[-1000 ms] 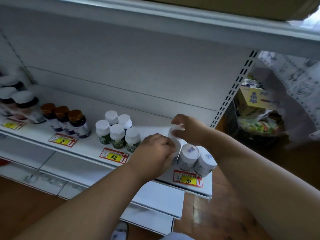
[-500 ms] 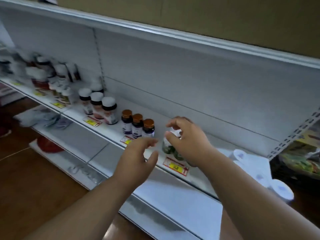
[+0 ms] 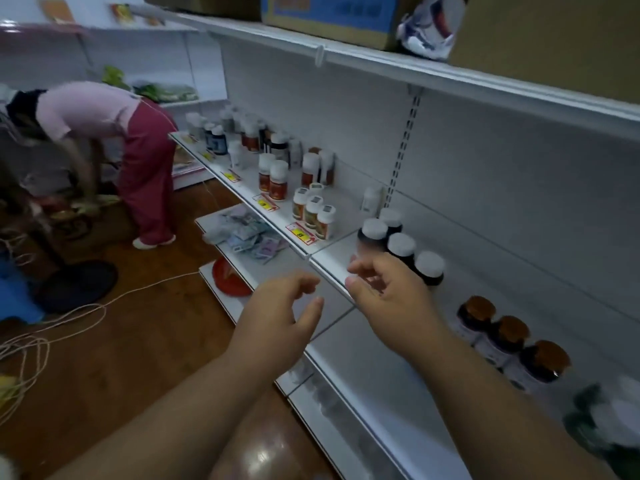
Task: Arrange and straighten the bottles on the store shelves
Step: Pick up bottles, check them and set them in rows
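Note:
A white store shelf (image 3: 332, 265) runs from far left to near right. On it stand dark bottles with white caps (image 3: 401, 247), three brown-capped dark bottles (image 3: 509, 336) nearer me, and orange-labelled white-capped bottles (image 3: 313, 213) further along. My right hand (image 3: 384, 296) hovers at the shelf edge just in front of the white-capped dark bottles, fingers spread, holding nothing. My left hand (image 3: 280, 313) hangs in the air left of it, off the shelf, fingers curled apart and empty.
More bottles (image 3: 242, 136) crowd the far end of the shelf. A person in pink (image 3: 114, 133) bends over in the aisle at left. Cords (image 3: 69, 317) lie on the wooden floor. Cardboard boxes (image 3: 332, 15) sit on the top shelf. Packets (image 3: 246, 233) lie on a lower shelf.
My view has swung left along the shelf, away from the white and green-labelled bottles. Both hands have let go and now hover open near the dark white-capped bottles.

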The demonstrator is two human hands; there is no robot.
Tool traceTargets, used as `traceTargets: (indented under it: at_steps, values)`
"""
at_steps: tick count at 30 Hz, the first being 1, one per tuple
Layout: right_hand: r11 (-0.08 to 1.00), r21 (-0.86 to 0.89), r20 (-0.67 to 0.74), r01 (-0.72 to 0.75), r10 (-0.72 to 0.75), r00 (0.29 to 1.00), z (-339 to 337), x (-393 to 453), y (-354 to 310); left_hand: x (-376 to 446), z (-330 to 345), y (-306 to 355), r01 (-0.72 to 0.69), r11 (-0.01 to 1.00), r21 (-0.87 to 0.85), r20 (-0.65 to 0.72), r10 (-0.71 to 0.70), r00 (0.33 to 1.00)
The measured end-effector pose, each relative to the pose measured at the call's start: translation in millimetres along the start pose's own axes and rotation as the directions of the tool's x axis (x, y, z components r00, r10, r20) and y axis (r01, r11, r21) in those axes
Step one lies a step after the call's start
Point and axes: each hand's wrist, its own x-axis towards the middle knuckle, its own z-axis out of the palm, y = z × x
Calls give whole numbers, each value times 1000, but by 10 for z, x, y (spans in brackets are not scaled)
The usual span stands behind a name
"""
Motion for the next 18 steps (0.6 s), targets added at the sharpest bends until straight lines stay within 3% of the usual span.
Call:
traceTargets:
  at_steps: [8, 13, 18]
  values:
    - [999, -18, 34, -37, 37, 999, 464, 1446, 74, 1238, -23, -674, 57, 998, 3, 7, -57, 998]
    - [987, -69, 24, -144, 146, 989, 691, 2257, -2, 1963, -110, -918, -19, 1000, 3, 33, 19, 999]
    - [891, -380, -163, -249, 200, 966, 787, 3019, 446, 2656, -15, -1376, -100, 995, -19, 132, 101, 986]
